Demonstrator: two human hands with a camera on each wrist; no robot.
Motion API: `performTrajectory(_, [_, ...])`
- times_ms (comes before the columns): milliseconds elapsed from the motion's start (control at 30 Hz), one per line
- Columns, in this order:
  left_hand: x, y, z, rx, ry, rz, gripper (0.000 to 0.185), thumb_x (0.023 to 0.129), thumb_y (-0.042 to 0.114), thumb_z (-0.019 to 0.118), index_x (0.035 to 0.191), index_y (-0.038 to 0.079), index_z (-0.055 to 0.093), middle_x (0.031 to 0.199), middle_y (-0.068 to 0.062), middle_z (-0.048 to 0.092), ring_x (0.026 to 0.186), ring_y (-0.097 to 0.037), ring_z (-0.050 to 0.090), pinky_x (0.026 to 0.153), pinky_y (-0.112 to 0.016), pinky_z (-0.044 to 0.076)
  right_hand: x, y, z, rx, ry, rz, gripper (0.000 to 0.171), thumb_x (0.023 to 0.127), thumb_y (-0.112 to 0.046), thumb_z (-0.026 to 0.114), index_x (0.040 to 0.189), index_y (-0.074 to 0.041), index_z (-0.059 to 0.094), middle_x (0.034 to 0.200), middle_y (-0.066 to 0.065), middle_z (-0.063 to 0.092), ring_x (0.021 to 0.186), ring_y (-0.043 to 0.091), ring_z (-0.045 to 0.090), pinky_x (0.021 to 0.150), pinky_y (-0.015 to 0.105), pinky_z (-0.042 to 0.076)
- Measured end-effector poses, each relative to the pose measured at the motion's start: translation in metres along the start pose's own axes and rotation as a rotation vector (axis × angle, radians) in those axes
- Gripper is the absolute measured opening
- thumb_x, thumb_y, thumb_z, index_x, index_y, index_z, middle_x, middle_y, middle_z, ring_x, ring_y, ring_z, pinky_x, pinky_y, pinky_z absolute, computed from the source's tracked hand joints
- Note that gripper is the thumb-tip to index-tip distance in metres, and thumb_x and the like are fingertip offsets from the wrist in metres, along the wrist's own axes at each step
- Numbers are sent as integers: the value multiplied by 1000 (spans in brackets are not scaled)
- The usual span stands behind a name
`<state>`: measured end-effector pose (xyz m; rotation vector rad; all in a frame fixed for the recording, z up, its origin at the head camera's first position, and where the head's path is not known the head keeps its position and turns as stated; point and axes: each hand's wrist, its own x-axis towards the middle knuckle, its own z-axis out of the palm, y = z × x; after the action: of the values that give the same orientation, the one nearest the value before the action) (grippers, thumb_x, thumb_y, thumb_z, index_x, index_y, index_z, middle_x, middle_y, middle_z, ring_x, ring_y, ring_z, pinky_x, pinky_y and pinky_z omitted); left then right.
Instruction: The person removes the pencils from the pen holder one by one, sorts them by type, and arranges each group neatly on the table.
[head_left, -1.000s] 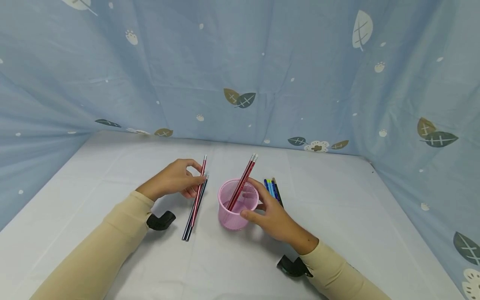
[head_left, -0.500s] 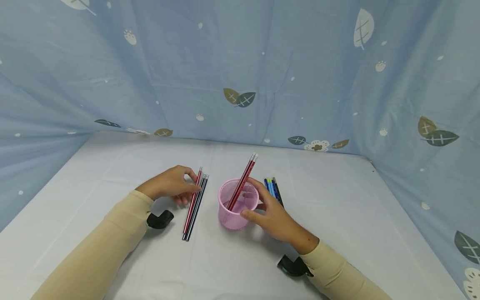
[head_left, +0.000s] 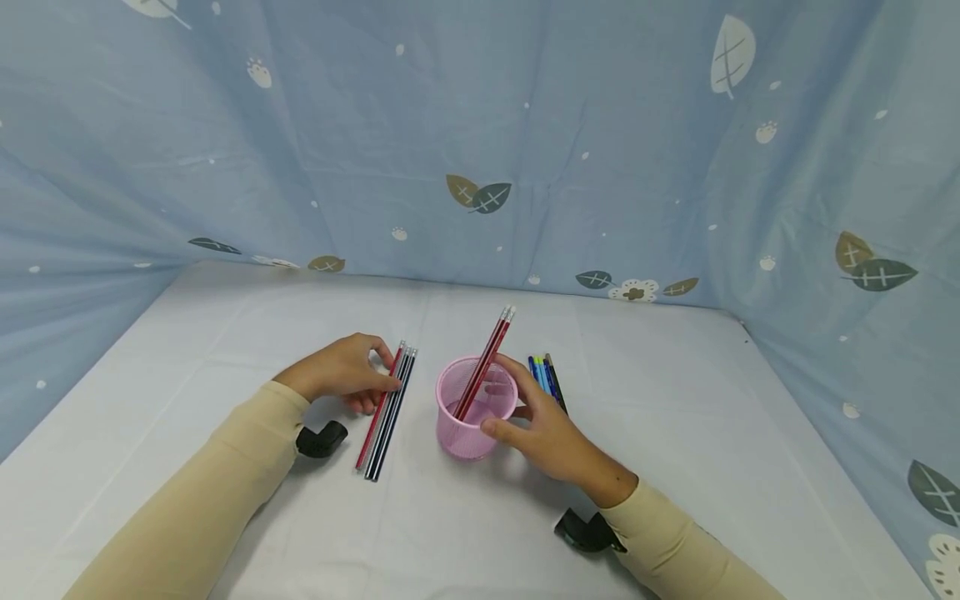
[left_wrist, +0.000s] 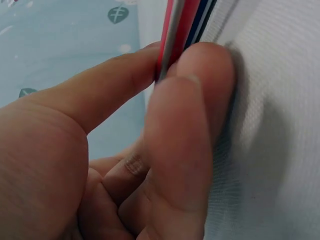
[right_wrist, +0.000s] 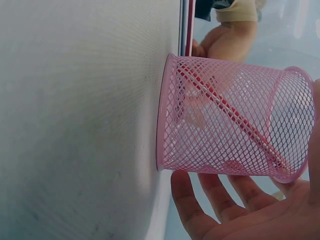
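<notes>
Head view: on the white worktop [head_left: 675, 433] the left hand [head_left: 341, 373] pinches a red pencil [head_left: 378, 408] between thumb and fingers at the left edge of a row of dark pencils [head_left: 390, 417] lying flat. Right of them, the right hand [head_left: 543, 433] curls around a pink mesh cup [head_left: 472, 417] holding two red pencils [head_left: 487, 358]. Blue pens [head_left: 543, 375] lie just right of the cup.
</notes>
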<state>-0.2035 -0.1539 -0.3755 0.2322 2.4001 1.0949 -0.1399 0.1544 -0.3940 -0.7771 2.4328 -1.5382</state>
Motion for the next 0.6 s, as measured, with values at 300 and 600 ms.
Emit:
performTrajectory(300, [0, 1, 2, 18, 0, -14, 42, 90, 21, 74, 119, 1, 50, 67, -9, 67, 51, -14, 63, 51, -27, 57, 0, -1, -1, -2, -9, -13, 78, 94, -27, 71, 157, -25, 24, 156, 7, 36, 138, 30, 44, 105, 52, 50])
performTrajectory(600, [-1, 0, -3, 142, 49, 3, 34, 94, 33, 69, 112, 7, 56, 71, -4, 66, 49, -13, 54, 50, -26, 48, 0, 0, -1, 3, -7, -40, 78, 94, -31, 71, 157, -26, 26, 156, 8, 38, 137, 31, 46, 104, 53, 50])
